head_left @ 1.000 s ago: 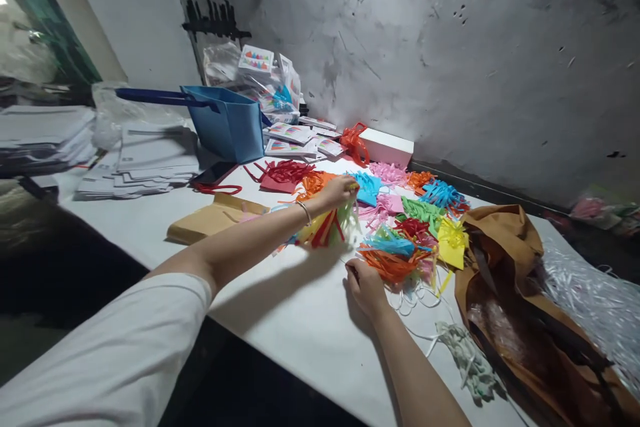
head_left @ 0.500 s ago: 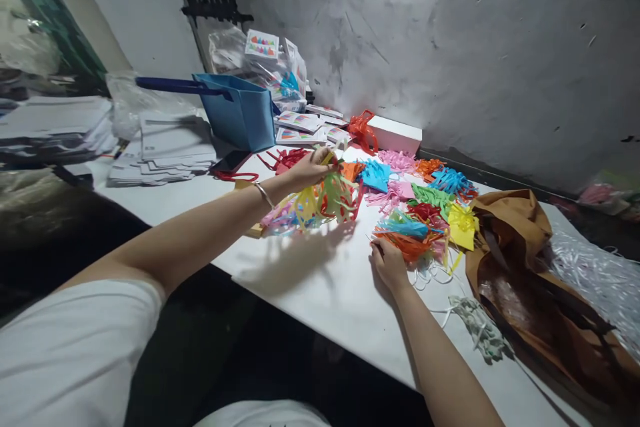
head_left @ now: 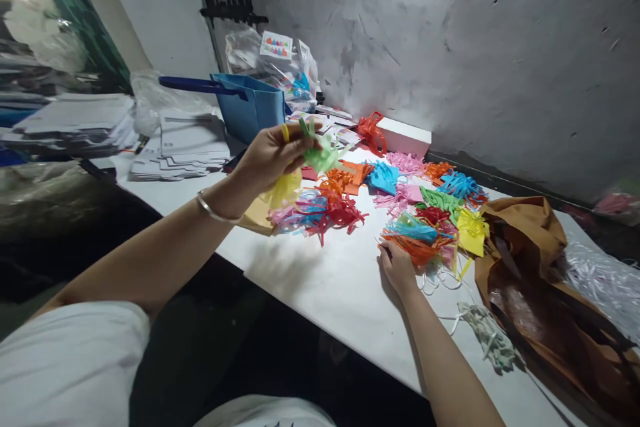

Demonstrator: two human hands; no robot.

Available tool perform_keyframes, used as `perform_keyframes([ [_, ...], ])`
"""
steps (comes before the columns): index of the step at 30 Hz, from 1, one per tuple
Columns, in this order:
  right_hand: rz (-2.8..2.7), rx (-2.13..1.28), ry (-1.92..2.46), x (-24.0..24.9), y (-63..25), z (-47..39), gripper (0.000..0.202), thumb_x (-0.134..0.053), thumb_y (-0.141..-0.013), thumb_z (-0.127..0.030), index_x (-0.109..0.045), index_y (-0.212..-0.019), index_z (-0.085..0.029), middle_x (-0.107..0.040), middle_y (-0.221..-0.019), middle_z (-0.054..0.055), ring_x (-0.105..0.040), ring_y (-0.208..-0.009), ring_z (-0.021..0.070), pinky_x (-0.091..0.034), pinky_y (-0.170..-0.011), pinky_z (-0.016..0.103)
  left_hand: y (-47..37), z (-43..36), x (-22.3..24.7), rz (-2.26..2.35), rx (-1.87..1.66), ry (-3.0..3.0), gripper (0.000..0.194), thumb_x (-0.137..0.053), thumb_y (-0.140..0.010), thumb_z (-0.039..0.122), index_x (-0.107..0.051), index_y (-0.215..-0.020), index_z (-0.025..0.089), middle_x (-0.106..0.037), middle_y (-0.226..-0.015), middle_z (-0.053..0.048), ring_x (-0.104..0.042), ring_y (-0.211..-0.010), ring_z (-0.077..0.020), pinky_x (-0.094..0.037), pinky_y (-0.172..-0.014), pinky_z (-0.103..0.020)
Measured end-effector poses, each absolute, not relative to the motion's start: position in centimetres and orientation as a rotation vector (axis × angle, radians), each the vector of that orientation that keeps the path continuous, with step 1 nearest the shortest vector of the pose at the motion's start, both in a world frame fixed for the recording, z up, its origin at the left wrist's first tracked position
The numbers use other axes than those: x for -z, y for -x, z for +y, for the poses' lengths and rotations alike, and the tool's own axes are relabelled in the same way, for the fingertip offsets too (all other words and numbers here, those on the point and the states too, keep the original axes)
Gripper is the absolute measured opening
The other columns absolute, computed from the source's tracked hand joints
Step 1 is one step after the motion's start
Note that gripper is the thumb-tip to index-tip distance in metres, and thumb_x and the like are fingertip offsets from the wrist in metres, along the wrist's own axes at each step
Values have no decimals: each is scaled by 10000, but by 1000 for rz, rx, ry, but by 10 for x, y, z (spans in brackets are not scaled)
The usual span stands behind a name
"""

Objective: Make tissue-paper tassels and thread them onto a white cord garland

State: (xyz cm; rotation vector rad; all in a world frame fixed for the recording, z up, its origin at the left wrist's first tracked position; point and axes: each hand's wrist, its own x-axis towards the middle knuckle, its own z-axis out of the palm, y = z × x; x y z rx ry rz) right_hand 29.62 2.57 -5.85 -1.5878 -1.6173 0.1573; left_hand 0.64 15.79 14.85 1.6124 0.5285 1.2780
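My left hand [head_left: 277,157], with a bangle at the wrist, is raised over the table and closed on a light green fringed paper tassel [head_left: 323,155]. A yellow tassel [head_left: 287,188] hangs below the same hand, and a yellow loop shows at its fingers. Beneath it lie red fringed tassels [head_left: 343,210] and a pink-and-blue bunch [head_left: 307,207]. My right hand [head_left: 397,263] rests on the table, fingers pinched around a thin pale thing, perhaps a string end or needle. Touching or right beside it is a strung bunch of orange and blue tassels [head_left: 415,240], with white string [head_left: 443,278] looped below.
More tassels, such as yellow [head_left: 471,232] and green [head_left: 440,200], lie along the back. A brown bag [head_left: 525,227] and crumpled cloth [head_left: 490,337] are at right. A blue bin [head_left: 255,110], paper stacks [head_left: 193,140] and a white box [head_left: 405,135] stand farther back.
My left hand has moved left and nearer to me, lifting the green tassel apart from the red ones, which now lie on the table. My right hand stays in place.
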Motion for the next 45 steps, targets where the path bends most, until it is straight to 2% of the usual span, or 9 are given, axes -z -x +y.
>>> perform_keyframes([
  [3, -1556, -175, 1550, 42, -293, 23, 248, -489, -892, -356, -666, -884, -182, -685, -762, 50, -625, -693, 190, -480, -688, 305, -7, 115, -122, 467, -946, -1565, 416, -846, -695, 425, -569, -907, 200, -690, -732, 13, -463, -457, -61, -240, -401, -197],
  [6, -1477, -201, 1498, 12, -283, 7, 284, -475, -935, -394, -653, -951, -173, -646, -714, 29, -607, -656, 170, -483, -648, 286, -20, 79, -85, 461, -591, -1376, 389, -829, -707, 438, -567, -802, 168, -700, -702, -21, -432, -413, -46, -253, -388, -187],
  [9, -1474, -294, 1449, -21, -263, -27, 256, -498, -955, -395, -645, -972, -186, -597, -665, -9, -568, -580, 132, -460, -563, 241, -37, 55, -50, 467, -496, -1103, 397, -860, -664, 421, -597, -800, 157, -701, -716, -34, -582, -556, -96, -389, -482, -180],
  [13, -1531, -527, 1372, -40, -230, -76, 180, -539, -947, -332, -662, -921, -203, -580, -634, -27, -515, -522, 104, -406, -490, 209, -54, 32, -22, 495, -454, -913, 365, -875, -650, 384, -637, -804, 155, -686, -728, -20, -571, -545, -83, -356, -455, -167],
  [18, -1434, -418, 1516, -27, -213, -102, 188, -508, -945, -290, -658, -863, -212, -625, -672, -6, -519, -520, 113, -407, -491, 218, -64, 17, -14, 475, -527, -916, 312, -885, -646, 340, -668, -776, 158, -685, -711, -24, -616, -634, -111, -442, -575, -189],
  [24, -1296, -276, 1558, -16, -207, -115, 141, -531, -929, -264, -657, -884, -217, -646, -678, -6, -538, -499, 115, -419, -472, 214, -62, 8, -9, 527, -441, -853, 327, -870, -663, 357, -649, -797, 158, -687, -678, -25, -555, -505, -83, -316, -406, -153],
  [29, -1337, -286, 1537, -21, -195, -121, 147, -518, -931, -233, -651, -878, -203, -654, -685, 1, -554, -515, 116, -438, -493, 208, -59, 1, -5, 494, -440, -797, 338, -877, -660, 319, -627, -802, 141, -699, -708, -34, -656, -655, -134, -502, -613, -210],
  [45, -1308, -332, 1618, -21, -185, -131, 152, -524, -936, -248, -646, -862, -196, -608, -647, -24, -506, -520, 98, -394, -514, 206, -51, -2, 5, 433, -423, -798, 318, -860, -693, 302, -619, -814, 134, -728, -709, -44, -666, -636, -130, -503, -615, -211],
])
